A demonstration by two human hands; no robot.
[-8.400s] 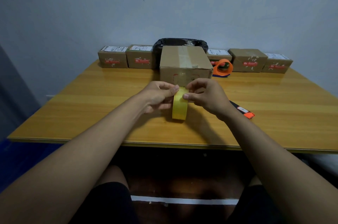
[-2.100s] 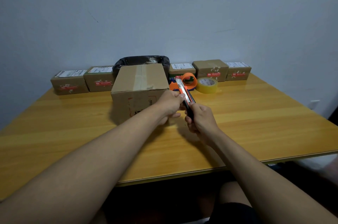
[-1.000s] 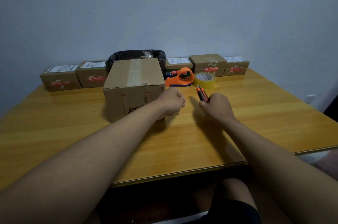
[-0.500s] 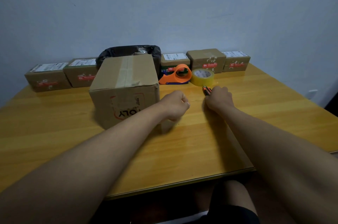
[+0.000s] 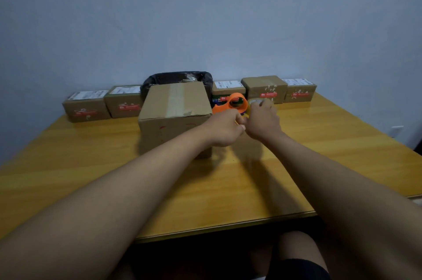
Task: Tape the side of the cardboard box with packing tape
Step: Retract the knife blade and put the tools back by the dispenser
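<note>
The brown cardboard box (image 5: 174, 106) stands at the middle of the wooden table (image 5: 228, 188), a strip of tape along its top. Just right of it lies the yellowish packing tape roll (image 5: 246, 115), mostly hidden under my right hand (image 5: 263, 121), whose fingers curl over the roll's top. My left hand (image 5: 225, 130) is a closed fist by the box's front right corner, touching my right hand. Motion blur hides the fingers' detail. The utility knife is not visible.
An orange tape dispenser (image 5: 230, 106) lies behind my hands. Several small brown parcels (image 5: 85, 108) (image 5: 265, 89) line the wall, with a black-lined bin (image 5: 175, 77) behind the box. The table's front edge runs near my knees.
My right hand has moved from the knife on the table to the tape roll behind it. My left fist has shifted right beside it. The camera has turned, so the box looks more centred.
</note>
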